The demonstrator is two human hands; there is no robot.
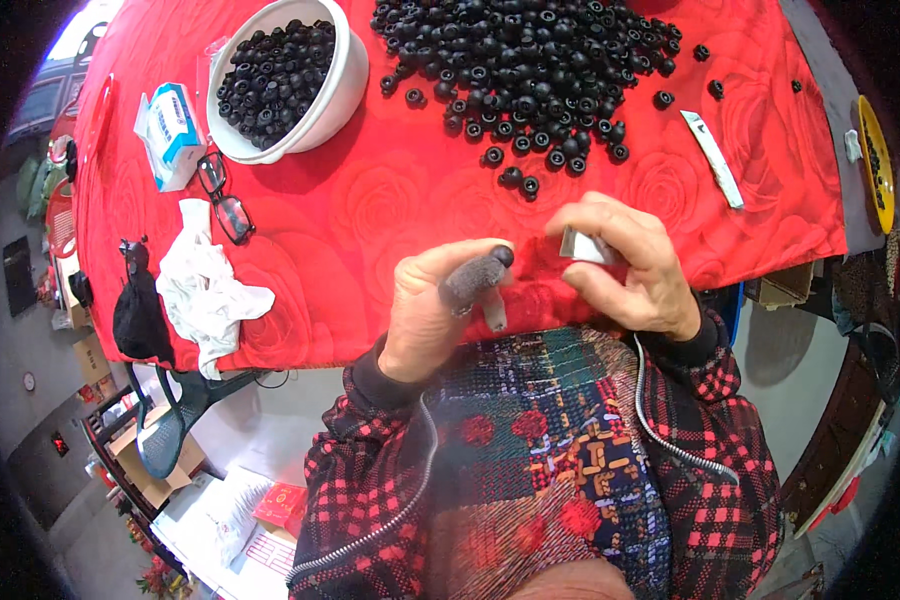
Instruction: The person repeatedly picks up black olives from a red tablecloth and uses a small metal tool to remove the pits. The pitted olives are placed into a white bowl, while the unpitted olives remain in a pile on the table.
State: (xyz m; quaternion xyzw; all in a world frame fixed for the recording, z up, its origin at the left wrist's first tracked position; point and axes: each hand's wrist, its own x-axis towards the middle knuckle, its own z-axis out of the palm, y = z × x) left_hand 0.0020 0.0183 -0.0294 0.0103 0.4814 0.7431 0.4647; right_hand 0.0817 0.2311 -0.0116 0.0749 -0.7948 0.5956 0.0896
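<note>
My left hand (425, 300) is closed above the table's near edge, a worn grey covering over at least one finger. Pinched at its fingertips is a small round black part (503, 256). To the right, my right hand (635, 265) is curled around a small flat silvery-white piece, perhaps a blade (582, 246); most of it is hidden in the palm. The two hands are a short gap apart. Beyond them spreads a large heap of similar black parts (530, 75), each rounded with a hole or ring at one end.
A white bowl (345, 95) of black parts stands far left. Beside it are a blue-white box (175, 135), glasses (232, 215), a white cloth (205, 285) and a black cloth item (140, 310). A white strip (712, 160) lies right on the red tablecloth (370, 205); beyond is a yellow tray (875, 165).
</note>
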